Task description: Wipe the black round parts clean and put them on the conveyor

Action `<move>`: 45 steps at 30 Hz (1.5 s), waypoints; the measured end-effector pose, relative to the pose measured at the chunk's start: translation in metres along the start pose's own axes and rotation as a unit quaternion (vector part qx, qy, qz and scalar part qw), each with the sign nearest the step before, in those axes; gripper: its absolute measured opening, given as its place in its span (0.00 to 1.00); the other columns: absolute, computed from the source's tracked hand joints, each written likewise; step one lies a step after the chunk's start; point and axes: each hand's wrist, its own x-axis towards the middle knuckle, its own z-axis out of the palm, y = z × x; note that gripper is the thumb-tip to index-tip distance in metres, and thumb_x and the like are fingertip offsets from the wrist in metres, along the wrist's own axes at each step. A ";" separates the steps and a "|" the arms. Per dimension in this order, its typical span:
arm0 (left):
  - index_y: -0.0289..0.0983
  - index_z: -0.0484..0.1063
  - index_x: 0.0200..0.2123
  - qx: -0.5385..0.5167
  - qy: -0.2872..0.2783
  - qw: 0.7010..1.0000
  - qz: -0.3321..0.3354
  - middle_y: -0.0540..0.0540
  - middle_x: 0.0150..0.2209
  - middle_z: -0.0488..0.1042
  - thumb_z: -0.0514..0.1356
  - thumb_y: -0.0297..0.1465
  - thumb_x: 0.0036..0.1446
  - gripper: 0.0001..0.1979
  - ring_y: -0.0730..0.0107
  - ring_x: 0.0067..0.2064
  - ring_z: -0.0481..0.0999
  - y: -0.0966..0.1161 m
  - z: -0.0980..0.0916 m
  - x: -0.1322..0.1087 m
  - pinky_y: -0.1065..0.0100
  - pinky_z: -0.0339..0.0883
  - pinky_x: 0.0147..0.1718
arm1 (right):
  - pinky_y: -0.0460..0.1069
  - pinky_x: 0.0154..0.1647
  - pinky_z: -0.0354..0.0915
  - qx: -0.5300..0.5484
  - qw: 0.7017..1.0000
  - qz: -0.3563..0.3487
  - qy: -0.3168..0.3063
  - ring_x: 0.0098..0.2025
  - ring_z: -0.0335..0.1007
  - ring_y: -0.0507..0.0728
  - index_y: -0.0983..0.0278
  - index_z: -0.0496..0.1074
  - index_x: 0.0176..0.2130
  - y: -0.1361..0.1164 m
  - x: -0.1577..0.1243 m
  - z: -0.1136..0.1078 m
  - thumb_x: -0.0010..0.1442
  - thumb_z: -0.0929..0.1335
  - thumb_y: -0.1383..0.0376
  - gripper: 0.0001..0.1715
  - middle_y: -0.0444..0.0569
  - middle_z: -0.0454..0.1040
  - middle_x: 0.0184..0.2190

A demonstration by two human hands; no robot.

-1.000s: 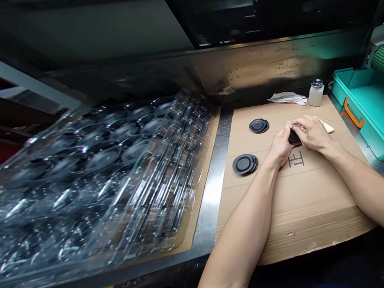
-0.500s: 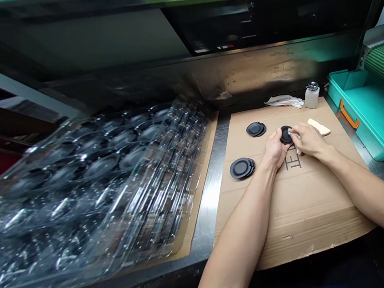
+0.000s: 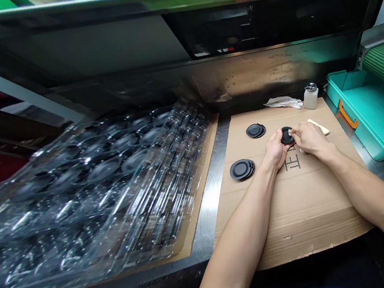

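Note:
My left hand grips a small black round disc just above a brown cardboard sheet. My right hand is closed in a pinch, pressing a small whitish wipe against the disc's right edge. Two short stacks of similar black discs lie on the cardboard, one to the left of my left hand and one farther back. A pale wedge-shaped piece shows just behind my right hand.
A tall stack of clear plastic blister trays fills the left of the steel bench. At the back lie a crumpled white cloth and a small dispenser bottle. A teal bin with an orange handle stands at the right, beside a green ribbed belt.
The disc, hidden under my hands a second ago, is now turned up and in plain sight between my fingers. My right hand's pinch has shifted a little over its edge.

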 end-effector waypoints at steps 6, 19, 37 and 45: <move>0.32 0.75 0.35 -0.003 0.010 1.000 0.002 0.41 0.34 0.82 0.60 0.37 0.69 0.14 0.63 0.41 0.82 -0.003 0.002 0.000 0.60 0.75 0.48 | 0.50 0.45 0.63 0.003 1.000 -0.021 -0.008 0.48 0.72 0.60 0.59 0.81 0.48 -0.004 0.000 -0.003 0.68 0.65 0.63 0.16 0.52 0.79 0.45; 0.34 0.74 0.30 0.016 0.014 0.999 0.041 0.43 0.28 0.79 0.64 0.42 0.65 0.18 0.59 0.43 0.83 -0.006 0.001 0.001 0.62 0.75 0.48 | 0.48 0.38 0.59 0.058 0.993 -0.092 -0.048 0.37 0.72 0.56 0.61 0.80 0.36 -0.019 -0.005 0.002 0.64 0.64 0.67 0.13 0.48 0.80 0.36; 0.33 0.73 0.35 -0.035 0.055 0.998 0.012 0.41 0.33 0.81 0.55 0.37 0.72 0.16 0.62 0.44 0.82 0.004 -0.002 0.003 0.56 0.74 0.52 | 0.50 0.46 0.64 0.011 0.998 -0.057 0.007 0.47 0.72 0.59 0.61 0.79 0.48 0.003 -0.007 -0.008 0.69 0.64 0.61 0.16 0.52 0.78 0.44; 0.33 0.74 0.36 0.003 0.038 0.999 0.030 0.45 0.32 0.79 0.57 0.36 0.71 0.13 0.68 0.37 0.80 -0.006 0.000 0.003 0.61 0.74 0.47 | 0.50 0.48 0.63 -0.014 0.999 -0.019 0.040 0.49 0.70 0.60 0.63 0.80 0.49 -0.009 0.003 0.010 0.72 0.61 0.63 0.19 0.55 0.75 0.44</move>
